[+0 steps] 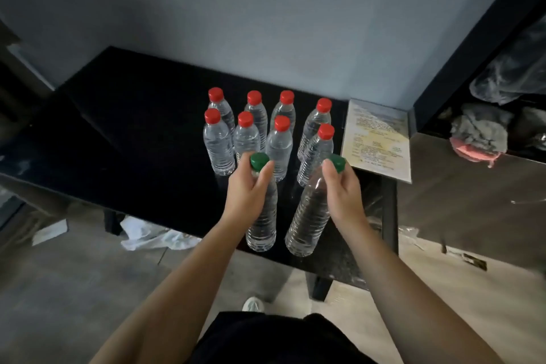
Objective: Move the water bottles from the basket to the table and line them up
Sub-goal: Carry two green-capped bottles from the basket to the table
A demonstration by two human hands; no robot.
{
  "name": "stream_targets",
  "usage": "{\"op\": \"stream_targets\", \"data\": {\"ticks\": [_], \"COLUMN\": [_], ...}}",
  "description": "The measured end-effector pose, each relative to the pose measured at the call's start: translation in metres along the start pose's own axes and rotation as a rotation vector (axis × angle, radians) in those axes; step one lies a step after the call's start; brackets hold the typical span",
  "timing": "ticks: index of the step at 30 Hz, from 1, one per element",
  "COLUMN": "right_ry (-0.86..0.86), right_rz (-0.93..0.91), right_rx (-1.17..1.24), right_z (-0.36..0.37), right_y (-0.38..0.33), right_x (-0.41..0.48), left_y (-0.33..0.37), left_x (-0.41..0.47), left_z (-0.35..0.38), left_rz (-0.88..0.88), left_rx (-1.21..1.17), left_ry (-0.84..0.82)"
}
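Eight clear, ring-ribbed plastic bottles (219, 145) toward the back edge of the glossy black tabletop (133, 133) have bright red caps. Near the front edge, the left green-capped clear plastic bottle (263, 221) and the right green-capped clear plastic bottle (307, 219) show the same ribbing, and their caps are dark green. At the right edge, a cream laminated sheet (378, 139) carries grey print and a yellow patch.

I'm seeing a person wearing a black garment (280, 340), torso or lap I can't tell. Both forearms (189, 284) are showing bare down to the left hand (248, 190) and right hand (344, 186). One pale shoe (253, 304) is showing just beyond the garment.
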State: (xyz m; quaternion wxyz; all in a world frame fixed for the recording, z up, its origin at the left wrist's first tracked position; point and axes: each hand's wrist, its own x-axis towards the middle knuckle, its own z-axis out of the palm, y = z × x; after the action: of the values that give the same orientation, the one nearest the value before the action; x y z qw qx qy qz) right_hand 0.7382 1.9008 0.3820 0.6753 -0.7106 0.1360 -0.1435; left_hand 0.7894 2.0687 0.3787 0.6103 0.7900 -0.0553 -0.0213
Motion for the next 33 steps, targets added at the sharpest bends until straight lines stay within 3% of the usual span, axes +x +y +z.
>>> {"op": "stream_targets", "data": {"ticks": [10,25,33], "right_ry": [-0.027,0.118,0.116], "right_rz": [0.017,0.026,0.047], "right_rx": [-0.203,-0.335,-0.364], "right_z": [0.015,0.009,0.008], "right_y": [0.015,0.032,0.039], "right_x": [-0.005,0.013,0.014], "left_y": [-0.028,-0.033,-0.045], "left_x": [0.017,0.034,0.031], "left_z": [0.006,0.025,0.018], "left_rz": [0.095,0.169,0.149], "left_rx": [-0.019,-0.008,0.056], "left_ry": [-0.178,-0.246,-0.274]}}
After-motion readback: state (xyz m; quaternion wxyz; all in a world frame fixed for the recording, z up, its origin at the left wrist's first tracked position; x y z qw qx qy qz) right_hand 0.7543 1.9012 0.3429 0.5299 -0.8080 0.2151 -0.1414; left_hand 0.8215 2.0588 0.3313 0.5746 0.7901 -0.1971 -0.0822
